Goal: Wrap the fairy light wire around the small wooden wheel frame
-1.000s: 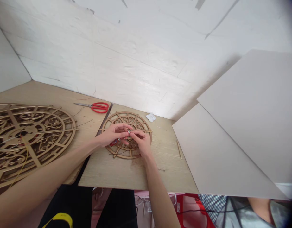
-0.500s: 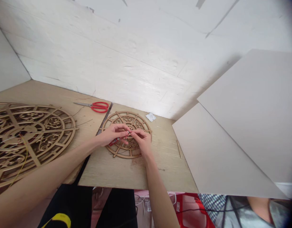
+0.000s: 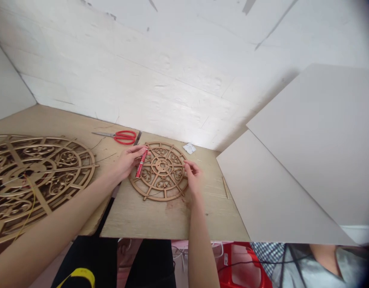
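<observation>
Left grip (image 3: 129,161) pinching red tube (image 3: 141,164), right grip (image 3: 193,175) loosely curled

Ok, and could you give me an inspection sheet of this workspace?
Surface: wooden tabletop with a dark gap between its boards.
Job's things: small disc lying flat; red tube held at its upper end, tilted.
Clutter: scissors; white packet; thin stick; big disc at left.
Hands: left hand grips the red tube; right hand is at the small disc's right edge, contact and contents unclear.
Cables: yellow wire across the big disc; black cable below table level.
Surroundings: white wall; pale panels at right; part of another person, lower right.
</observation>
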A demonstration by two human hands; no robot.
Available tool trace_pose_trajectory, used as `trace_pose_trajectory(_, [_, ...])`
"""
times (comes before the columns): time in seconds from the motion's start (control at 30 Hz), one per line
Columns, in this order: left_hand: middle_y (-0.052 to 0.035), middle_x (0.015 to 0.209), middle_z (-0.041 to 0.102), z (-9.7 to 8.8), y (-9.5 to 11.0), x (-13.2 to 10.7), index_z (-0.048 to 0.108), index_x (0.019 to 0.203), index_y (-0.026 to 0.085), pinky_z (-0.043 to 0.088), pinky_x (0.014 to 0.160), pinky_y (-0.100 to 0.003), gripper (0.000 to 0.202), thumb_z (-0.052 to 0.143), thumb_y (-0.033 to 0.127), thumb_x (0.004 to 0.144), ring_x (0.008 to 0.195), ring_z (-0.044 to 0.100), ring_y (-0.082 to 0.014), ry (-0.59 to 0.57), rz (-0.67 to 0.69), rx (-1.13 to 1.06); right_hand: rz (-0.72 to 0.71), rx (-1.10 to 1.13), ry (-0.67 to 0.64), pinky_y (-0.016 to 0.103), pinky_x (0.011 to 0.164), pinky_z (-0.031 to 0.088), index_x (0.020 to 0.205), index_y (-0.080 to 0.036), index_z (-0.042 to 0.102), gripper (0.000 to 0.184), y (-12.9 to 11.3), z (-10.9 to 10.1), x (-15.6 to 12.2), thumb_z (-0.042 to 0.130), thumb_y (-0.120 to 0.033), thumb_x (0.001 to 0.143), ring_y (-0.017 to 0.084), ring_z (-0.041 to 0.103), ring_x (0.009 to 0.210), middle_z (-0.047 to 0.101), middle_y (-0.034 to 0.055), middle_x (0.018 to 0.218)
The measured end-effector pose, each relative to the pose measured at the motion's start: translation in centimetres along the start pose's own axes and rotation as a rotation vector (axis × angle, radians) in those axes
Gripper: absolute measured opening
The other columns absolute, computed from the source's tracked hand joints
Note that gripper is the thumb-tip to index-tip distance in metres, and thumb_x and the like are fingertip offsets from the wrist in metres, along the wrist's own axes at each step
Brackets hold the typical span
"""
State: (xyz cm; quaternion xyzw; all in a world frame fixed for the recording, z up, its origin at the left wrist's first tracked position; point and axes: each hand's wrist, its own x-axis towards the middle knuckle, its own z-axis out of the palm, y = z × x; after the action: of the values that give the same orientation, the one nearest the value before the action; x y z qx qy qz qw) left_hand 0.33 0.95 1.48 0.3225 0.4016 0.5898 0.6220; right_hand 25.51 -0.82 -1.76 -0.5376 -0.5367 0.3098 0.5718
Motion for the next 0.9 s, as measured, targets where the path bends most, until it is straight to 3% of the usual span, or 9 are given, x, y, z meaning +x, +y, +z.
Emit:
trace_pose_trajectory(0.17, [-0.0061, 0.072, 0.073, -0.1, 0.4, 0.2, 0.073, 0.08, 0.013, 0.045, 0.042, -0.017, 0.01, 0.077, 0.016, 0.071, 0.051, 0.058, -0.0103, 0.063, -0.075, -0.06, -0.123, -0.134, -0.072, 0.031, 0.067, 0.047, 0.096, -0.021, 0.074, 0.023, -0.3, 0.3, -0.5, 0.058, -0.034, 0.084, 0.019, 0.063, 0.077, 0.073, 0.0065, 0.094])
trace_pose_trajectory(0.33, [-0.0062, 0.071, 0.073, -1.0, -0.4, 0.9, 0.073, 0.078, 0.013, 0.049, 0.047, -0.017, 0.005, 0.075, 0.015, 0.074, 0.05, 0.059, -0.0096, 0.062, -0.087, -0.104, -0.194, -0.142, -0.121, 0.031, 0.066, 0.045, 0.09, -0.024, 0.075, 0.019, -0.7, 1.2, -0.8, 0.057, -0.028, 0.084, 0.018, 0.059, 0.073, 0.07, 0.0049, 0.088])
trace_pose_trajectory(0.47, [-0.0062, 0.071, 0.073, -1.4, -0.8, 1.1, 0.073, 0.074, 0.013, 0.05, 0.05, -0.017, 0.008, 0.079, 0.017, 0.07, 0.054, 0.061, -0.0103, 0.046, -0.065, -0.104, -0.171, -0.027, 0.069, 0.033, 0.074, 0.047, 0.085, -0.022, 0.074, 0.018, -0.1, 1.0, -1.8, 0.057, -0.029, 0.086, 0.019, 0.061, 0.079, 0.068, 0.0041, 0.084])
trace_pose_trajectory(0.57, [-0.0066, 0.07, 0.072, -1.3, -0.8, 0.9, 0.073, 0.073, 0.012, 0.049, 0.049, -0.017, 0.015, 0.083, 0.02, 0.066, 0.054, 0.06, -0.0103, 0.032, -0.076, -0.094, -0.145, 0.038, 0.302, 0.035, 0.082, 0.048, 0.086, -0.021, 0.072, 0.016, 0.3, -0.2, -4.3, 0.058, -0.03, 0.087, 0.02, 0.062, 0.085, 0.067, 0.0039, 0.085])
trace_pose_trajectory(0.63, [-0.0062, 0.069, 0.072, -1.2, -0.8, 0.8, 0.073, 0.074, 0.012, 0.047, 0.046, -0.017, 0.019, 0.085, 0.022, 0.063, 0.051, 0.057, -0.0096, 0.031, -0.09, -0.08, -0.108, 0.045, 0.351, 0.036, 0.083, 0.048, 0.088, -0.02, 0.071, 0.015, 0.2, -1.2, -6.6, 0.059, -0.029, 0.087, 0.02, 0.062, 0.086, 0.067, 0.0043, 0.086])
trace_pose_trajectory(0.77, [-0.0063, 0.066, 0.071, -1.1, -0.4, 0.8, 0.073, 0.072, 0.012, 0.047, 0.048, -0.017, 0.02, 0.086, 0.023, 0.062, 0.052, 0.058, -0.0098, 0.052, -0.112, -0.074, -0.049, -0.048, 0.179, 0.035, 0.081, 0.05, 0.095, -0.022, 0.071, 0.016, -0.6, -2.6, -10.4, 0.057, -0.023, 0.087, 0.021, 0.063, 0.088, 0.067, 0.0054, 0.091])
trace_pose_trajectory(0.9, [-0.0064, 0.068, 0.072, -1.5, -0.4, 0.2, 0.072, 0.072, 0.012, 0.049, 0.051, -0.017, 0.017, 0.085, 0.021, 0.065, 0.055, 0.06, -0.0096, 0.078, -0.139, -0.107, -0.06, -0.239, -0.088, 0.037, 0.08, 0.05, 0.109, -0.025, 0.07, 0.032, -1.6, -2.8, -11.1, 0.061, -0.014, 0.08, 0.023, 0.062, 0.089, 0.067, 0.0058, 0.095])
